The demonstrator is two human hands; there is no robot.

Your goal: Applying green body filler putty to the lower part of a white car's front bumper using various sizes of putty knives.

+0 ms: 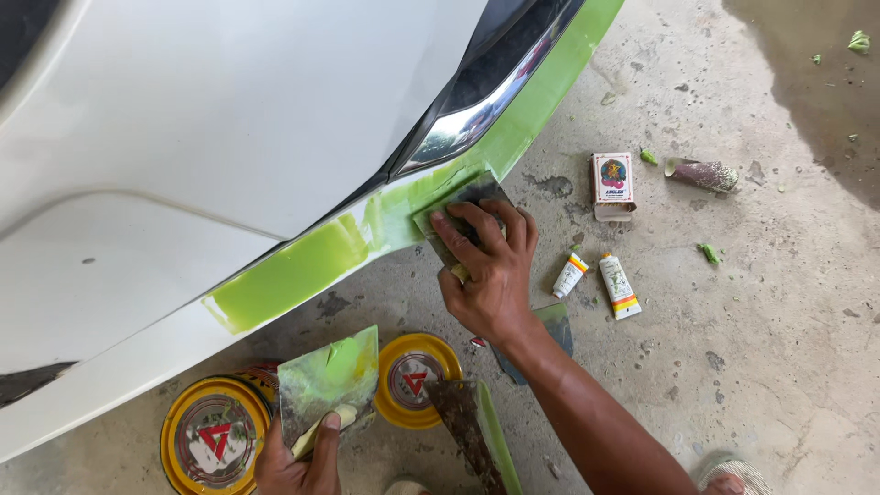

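Right hand: the right hand [490, 275] lies palm-down with fingers spread flat, pressing a spreader blade [463, 215] against the car's lower edge; the blade shows from under the fingertips, touching the panel.
Filler strip: a band of green filler [367, 234] runs along the rim of the white car body [229, 119], from left of the hand up past a chrome-edged dark trim [486, 92]; the blade sits on the band about midway.
Left hand: the left hand [302, 463], low in view, is closed around the bottom of a flat mixing board [328, 385], thumb on its face; the board is tilted and smeared green and yellow.
Tins: two round yellow tins sit on the concrete floor [779, 321] under the car, both with lids on, contents hidden; the larger tin [215, 440] is just left of the board, the smaller tin [417, 367] just right of it.
Beside the forearm: a second smeared scraper [472, 435] lies near the smaller tin.
Further right: two small tubes [596, 280] lie side by side, a small printed box [612, 183] above them, a short capped roll [701, 174] beyond, all well apart from the hands.
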